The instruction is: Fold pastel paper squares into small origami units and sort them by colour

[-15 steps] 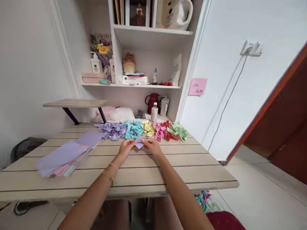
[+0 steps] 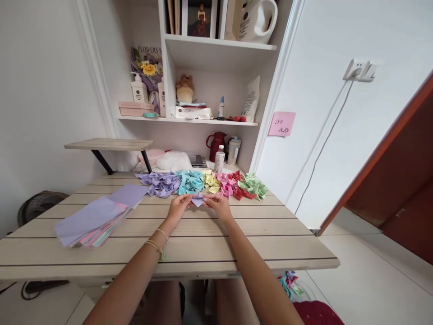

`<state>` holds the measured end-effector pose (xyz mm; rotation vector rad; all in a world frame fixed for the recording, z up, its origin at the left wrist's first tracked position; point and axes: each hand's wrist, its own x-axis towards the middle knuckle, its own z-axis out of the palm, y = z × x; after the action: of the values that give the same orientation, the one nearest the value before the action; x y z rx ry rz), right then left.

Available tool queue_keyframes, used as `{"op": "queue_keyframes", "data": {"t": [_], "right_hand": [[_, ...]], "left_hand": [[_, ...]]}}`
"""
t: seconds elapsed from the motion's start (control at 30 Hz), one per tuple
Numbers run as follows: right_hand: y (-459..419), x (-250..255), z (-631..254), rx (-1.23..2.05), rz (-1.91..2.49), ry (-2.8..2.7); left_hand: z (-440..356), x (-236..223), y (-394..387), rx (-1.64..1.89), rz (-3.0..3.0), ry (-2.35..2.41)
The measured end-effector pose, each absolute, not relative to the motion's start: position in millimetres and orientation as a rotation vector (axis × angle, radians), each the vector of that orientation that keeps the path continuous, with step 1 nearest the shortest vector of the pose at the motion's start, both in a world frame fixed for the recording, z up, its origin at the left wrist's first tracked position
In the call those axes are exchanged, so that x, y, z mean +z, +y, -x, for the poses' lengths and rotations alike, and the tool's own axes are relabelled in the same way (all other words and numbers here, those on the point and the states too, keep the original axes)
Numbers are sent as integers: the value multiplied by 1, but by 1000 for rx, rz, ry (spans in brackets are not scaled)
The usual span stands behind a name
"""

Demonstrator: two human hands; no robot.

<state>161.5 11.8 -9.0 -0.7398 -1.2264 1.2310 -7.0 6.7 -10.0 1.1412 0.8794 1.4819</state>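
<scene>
A small folded piece of purple paper (image 2: 197, 200) is held between both hands above the wooden table (image 2: 203, 239). My left hand (image 2: 179, 207) pinches its left side, and my right hand (image 2: 218, 206) grips the right side with fingers closed. Just beyond the hands lies a row of folded paper pieces: purple ones (image 2: 162, 184), turquoise ones (image 2: 190, 182), yellow ones (image 2: 211, 181), pink ones (image 2: 227, 184), red ones (image 2: 244, 194) and green ones (image 2: 253, 186). To the left rests a fanned stack of coloured paper sheets (image 2: 89, 219), purple on top.
A small raised wooden shelf (image 2: 108, 144) on black legs stands at the back left. Behind the row are a plastic bottle (image 2: 219, 160), a dark red jug (image 2: 216, 145) and a cup (image 2: 233, 151). White shelving (image 2: 216, 40) rises above the table's far side.
The purple paper's upper edge now looks flatter, with a point facing down toward me. Both hands remain on it in nearly the same place; the camera view has shifted slightly.
</scene>
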Motion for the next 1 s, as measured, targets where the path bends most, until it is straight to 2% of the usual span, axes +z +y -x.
{"op": "queue_keyframes", "data": {"t": [0.3,0.57,1.0], "right_hand": [[12,-7,-163,1237,770,-1345],[11,-6,-161,1230,813,-1289],[13,-14,-159,1130,819,-1501]], "left_hand": [[8,-9,9,1547,-1186,965],[7,-10,8,1511,-1311,1024],[8,-13,9,1459,-1308,1008]]}}
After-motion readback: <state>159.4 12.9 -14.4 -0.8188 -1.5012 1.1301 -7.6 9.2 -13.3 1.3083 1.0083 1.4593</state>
